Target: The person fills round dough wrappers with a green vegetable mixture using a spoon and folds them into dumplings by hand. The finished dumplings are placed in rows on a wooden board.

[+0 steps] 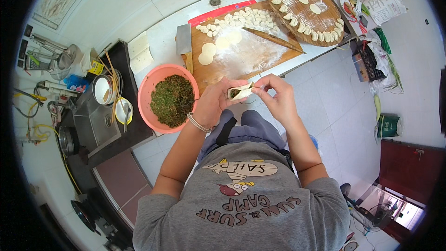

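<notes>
Between my hands is a partly folded dumpling [240, 92], its green filling showing at the left end. My left hand [216, 100] cradles it from below and the left. With thumb and fingertips, my right hand [278, 95] pinches the dough edge at its right end. Left of my hands stands a pink basin [145, 97] of chopped green filling [171, 100]. Beyond my hands lies a floured wooden board [278, 62] with several flat round wrappers [206, 58], many small dough pieces [246, 17] and a tapered wooden rolling pin [274, 40].
A round wooden board [304, 16] at the far right bears a curve of finished dumplings [320, 36] and two wrappers. A cleaver [184, 42] lies at the cutting board's left edge. Further left are a sink [100, 125], bowls [103, 89] and chopsticks [113, 76].
</notes>
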`<state>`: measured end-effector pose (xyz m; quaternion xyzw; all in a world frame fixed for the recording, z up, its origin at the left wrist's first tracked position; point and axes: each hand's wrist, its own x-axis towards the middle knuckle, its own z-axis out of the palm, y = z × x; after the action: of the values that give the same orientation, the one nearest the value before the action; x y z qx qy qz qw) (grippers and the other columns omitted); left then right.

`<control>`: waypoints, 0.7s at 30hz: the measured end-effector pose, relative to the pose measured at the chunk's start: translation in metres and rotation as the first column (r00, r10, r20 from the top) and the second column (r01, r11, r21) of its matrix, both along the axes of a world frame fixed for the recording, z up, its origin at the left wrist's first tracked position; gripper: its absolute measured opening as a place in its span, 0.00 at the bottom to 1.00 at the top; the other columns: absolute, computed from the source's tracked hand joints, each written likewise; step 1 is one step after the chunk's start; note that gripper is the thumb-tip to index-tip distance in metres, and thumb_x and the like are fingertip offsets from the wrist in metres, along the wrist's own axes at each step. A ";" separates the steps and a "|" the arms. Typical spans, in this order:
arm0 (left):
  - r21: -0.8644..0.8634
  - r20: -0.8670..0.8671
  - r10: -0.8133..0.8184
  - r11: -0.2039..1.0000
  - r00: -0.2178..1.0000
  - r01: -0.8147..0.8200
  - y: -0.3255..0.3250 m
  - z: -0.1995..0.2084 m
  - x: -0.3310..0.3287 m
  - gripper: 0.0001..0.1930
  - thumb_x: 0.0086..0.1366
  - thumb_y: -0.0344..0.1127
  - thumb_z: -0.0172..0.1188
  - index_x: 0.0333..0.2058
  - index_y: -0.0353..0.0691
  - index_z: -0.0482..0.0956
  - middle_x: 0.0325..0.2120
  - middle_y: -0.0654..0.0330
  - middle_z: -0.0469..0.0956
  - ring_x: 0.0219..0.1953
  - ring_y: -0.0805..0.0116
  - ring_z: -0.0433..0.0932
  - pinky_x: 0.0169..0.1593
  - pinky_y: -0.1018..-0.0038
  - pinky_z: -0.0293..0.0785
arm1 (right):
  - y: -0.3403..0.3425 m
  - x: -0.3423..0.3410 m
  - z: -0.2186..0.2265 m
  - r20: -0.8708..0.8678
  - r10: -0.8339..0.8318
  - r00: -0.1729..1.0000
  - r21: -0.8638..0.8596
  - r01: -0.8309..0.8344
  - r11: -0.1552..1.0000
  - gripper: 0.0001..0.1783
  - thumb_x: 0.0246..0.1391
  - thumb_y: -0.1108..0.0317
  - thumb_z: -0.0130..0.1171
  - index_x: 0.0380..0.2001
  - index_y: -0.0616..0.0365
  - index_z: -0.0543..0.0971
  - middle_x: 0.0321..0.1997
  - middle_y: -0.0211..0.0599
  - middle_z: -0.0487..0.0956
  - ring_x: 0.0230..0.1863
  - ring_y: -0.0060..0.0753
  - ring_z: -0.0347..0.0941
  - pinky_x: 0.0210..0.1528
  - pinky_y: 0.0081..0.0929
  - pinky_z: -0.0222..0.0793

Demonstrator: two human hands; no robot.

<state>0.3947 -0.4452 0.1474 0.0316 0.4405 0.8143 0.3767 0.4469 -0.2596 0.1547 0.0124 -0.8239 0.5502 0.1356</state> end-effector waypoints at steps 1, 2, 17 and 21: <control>-0.003 -0.007 -0.002 1.000 1.000 0.002 0.000 0.000 0.000 0.26 0.71 0.45 0.35 0.49 0.25 0.71 0.48 0.48 0.72 0.50 0.62 0.73 0.56 0.65 0.70 | -0.001 0.000 0.002 0.040 -0.035 0.999 -0.054 0.037 0.998 0.07 0.45 0.74 0.65 0.28 0.63 0.78 0.28 0.34 0.77 0.27 0.26 0.72 0.29 0.22 0.68; -0.006 -0.014 -0.004 1.000 1.000 0.004 0.000 0.000 0.000 0.27 0.72 0.46 0.34 0.49 0.24 0.70 0.49 0.48 0.72 0.50 0.62 0.73 0.55 0.66 0.70 | -0.001 -0.001 0.001 0.057 -0.019 0.998 -0.063 0.023 0.998 0.07 0.45 0.73 0.65 0.29 0.63 0.79 0.28 0.34 0.78 0.27 0.25 0.72 0.29 0.22 0.68; -0.026 -0.002 -0.017 1.000 1.000 0.017 0.004 -0.002 -0.003 0.29 0.72 0.48 0.34 0.50 0.23 0.69 0.48 0.48 0.73 0.51 0.62 0.73 0.55 0.66 0.71 | 0.009 -0.004 -0.011 -0.256 0.075 0.964 0.254 -0.008 0.967 0.10 0.44 0.74 0.65 0.33 0.62 0.81 0.29 0.37 0.79 0.29 0.29 0.73 0.31 0.23 0.68; -0.014 -0.002 -0.046 0.999 0.999 0.046 0.004 -0.001 -0.004 0.29 0.72 0.49 0.34 0.49 0.24 0.70 0.48 0.49 0.73 0.51 0.62 0.73 0.55 0.66 0.70 | 0.009 -0.003 0.000 -0.158 0.093 0.983 0.144 -0.070 0.987 0.10 0.44 0.74 0.65 0.33 0.62 0.81 0.29 0.36 0.78 0.29 0.29 0.73 0.31 0.22 0.68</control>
<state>0.3910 -0.4409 0.1463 0.0400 0.4455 0.8023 0.3952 0.4442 -0.2510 0.1548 0.1008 -0.8447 0.4941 0.1793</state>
